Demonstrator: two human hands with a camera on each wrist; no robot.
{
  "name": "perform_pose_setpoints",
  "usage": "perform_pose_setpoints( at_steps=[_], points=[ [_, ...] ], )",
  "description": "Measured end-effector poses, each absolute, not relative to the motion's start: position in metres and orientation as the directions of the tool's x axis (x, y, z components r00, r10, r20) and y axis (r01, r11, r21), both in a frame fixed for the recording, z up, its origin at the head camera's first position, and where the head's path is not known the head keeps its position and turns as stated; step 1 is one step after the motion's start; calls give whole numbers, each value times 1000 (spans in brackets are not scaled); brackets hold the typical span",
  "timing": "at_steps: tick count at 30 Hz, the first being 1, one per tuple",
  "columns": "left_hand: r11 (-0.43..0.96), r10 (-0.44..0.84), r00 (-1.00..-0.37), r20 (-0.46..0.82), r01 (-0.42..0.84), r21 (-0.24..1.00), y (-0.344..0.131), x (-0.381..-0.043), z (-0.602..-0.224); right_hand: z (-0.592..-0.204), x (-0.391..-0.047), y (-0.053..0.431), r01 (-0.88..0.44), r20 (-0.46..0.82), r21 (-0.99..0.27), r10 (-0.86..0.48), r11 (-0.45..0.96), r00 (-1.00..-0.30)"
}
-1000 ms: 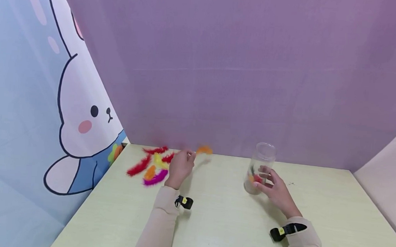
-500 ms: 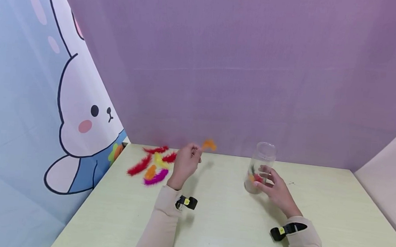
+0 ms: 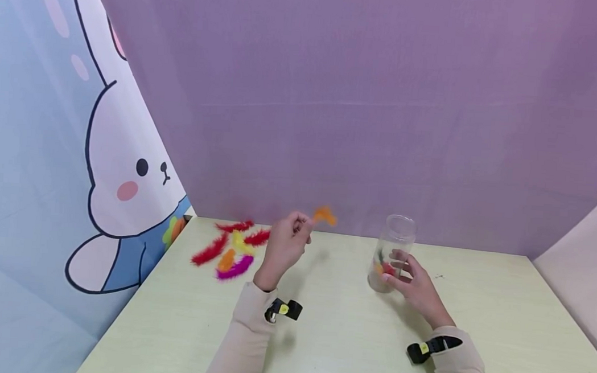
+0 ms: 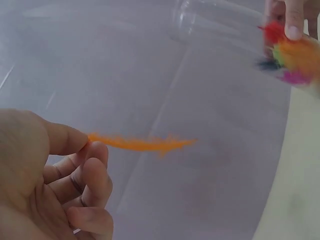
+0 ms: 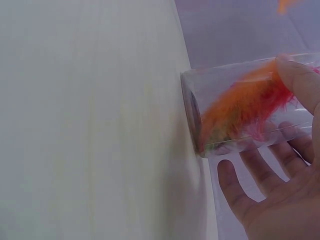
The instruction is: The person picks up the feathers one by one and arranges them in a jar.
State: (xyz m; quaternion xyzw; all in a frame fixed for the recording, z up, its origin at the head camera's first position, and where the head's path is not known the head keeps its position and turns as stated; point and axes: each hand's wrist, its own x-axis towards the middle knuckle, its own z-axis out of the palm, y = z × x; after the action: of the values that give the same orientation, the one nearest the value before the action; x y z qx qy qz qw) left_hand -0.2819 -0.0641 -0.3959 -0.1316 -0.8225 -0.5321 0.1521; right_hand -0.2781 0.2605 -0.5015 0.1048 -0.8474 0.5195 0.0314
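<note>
My left hand (image 3: 286, 243) pinches an orange feather (image 4: 145, 144) by one end between thumb and forefinger, raised above the table. The feather's free tip points right, toward a clear jar (image 3: 397, 232). My right hand (image 3: 417, 289) grips this upright jar low on its side, thumb in front and fingers around behind. Inside the jar lie feathers (image 5: 245, 102) in orange, red, green and pink, bunched near its base. To the left of my left hand, several loose feathers lie on the table: red (image 3: 210, 249), yellow (image 3: 242, 243), orange (image 3: 226, 260) and purple (image 3: 235, 268).
A pale wooden table (image 3: 340, 337) carries everything. Behind it hangs a purple cloth (image 3: 364, 110), and at the left a blue cloth (image 3: 15, 203) with a cartoon rabbit. Small dark marks (image 3: 439, 276) show on the table right of the jar.
My left hand has lifted the orange feather and moved right with it, away from the loose feathers. The right hand and the jar have stayed in place.
</note>
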Motion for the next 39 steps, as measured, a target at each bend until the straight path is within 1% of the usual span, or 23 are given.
perform_pose_setpoints(
  at_steps=[5, 9, 14, 18, 31, 39],
  points=[
    [356, 75, -914, 398, 397, 846, -60, -277, -390, -503, -278, 261, -201, 154, -884, -141, 423, -978],
    [294, 104, -909, 403, 415, 861, -56, -271, -384, -504, -279, 262, -197, 152, -885, -138, 421, -979],
    [218, 140, -920, 366, 389, 895, -51, -264, -375, -501, -278, 262, -201, 155, -881, -139, 429, -978],
    [175, 164, -918, 360, 387, 905, -50, -259, -370, -499, -277, 262, -200, 153, -880, -141, 430, -978],
    [132, 184, -902, 390, 416, 900, -45, -246, -352, -496, -274, 262, -186, 139, -885, -138, 426, -981],
    [97, 209, -885, 416, 442, 892, -37, -247, -344, -493, -272, 262, -173, 126, -892, -138, 418, -982]
  ],
)
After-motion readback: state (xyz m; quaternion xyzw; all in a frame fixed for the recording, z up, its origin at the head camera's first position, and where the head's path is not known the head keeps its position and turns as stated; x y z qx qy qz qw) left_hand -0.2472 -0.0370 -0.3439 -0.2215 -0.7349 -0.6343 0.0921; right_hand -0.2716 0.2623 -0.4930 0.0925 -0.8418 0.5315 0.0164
